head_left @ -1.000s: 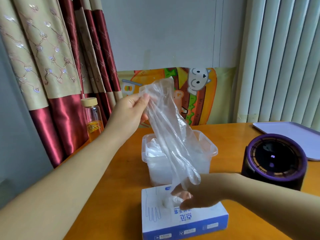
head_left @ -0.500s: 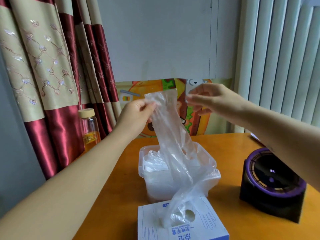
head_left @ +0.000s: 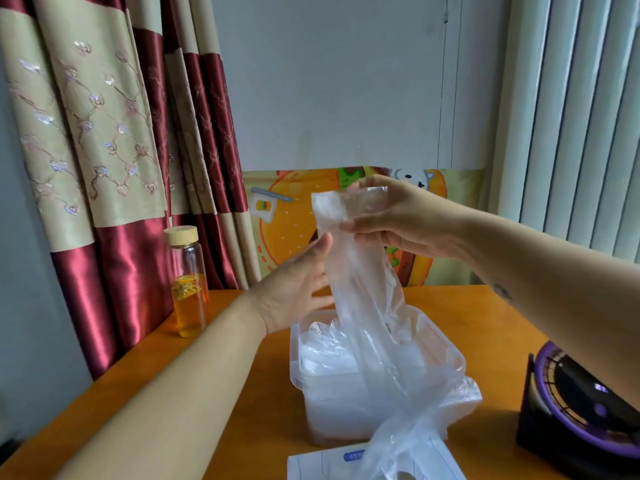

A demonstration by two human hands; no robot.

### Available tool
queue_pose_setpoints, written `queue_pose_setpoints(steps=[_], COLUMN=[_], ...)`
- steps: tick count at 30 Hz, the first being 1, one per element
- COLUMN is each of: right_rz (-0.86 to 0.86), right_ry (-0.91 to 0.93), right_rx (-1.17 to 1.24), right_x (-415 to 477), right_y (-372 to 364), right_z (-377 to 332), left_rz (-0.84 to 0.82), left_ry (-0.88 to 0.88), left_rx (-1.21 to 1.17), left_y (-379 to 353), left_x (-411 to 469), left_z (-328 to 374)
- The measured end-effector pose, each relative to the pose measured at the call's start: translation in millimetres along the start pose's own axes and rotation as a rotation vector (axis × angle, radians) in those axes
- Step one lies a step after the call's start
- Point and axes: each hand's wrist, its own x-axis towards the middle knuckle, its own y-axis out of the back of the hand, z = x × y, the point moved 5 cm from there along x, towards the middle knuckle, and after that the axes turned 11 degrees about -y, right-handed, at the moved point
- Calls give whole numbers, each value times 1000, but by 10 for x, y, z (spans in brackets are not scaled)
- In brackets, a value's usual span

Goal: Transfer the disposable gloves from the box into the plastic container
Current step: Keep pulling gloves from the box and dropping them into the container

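One glove (head_left: 356, 271) was mid-transfer: my R hand (head_left: 398, 220) pinched its cuff up high, L hand (head_left: 294, 289) lay flat w/ straight fingers against its side, gripping nothing. It hung over the plastic container (head_left: 298, 375), already part-filled, lower end trailing toward the box (head_left: 318, 464) at the near edge of the bench (head_left: 485, 317). Next, I reckoned: lift till the tail clears the box, then lower & fold it in
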Motion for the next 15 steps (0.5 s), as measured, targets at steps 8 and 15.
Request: queue_pose_setpoints(steps=[8,15], right_rz=[-82,77], right_ry=[52,-98], right_rx=[440,235], right_x=[215,168], right_y=[84,310], right_z=[126,777], left_rz=[-98,222], left_ry=[-30,28], left_rx=[-378,-207], left_y=[136,539], left_x=[-22,-1], left_z=[-103,-72])
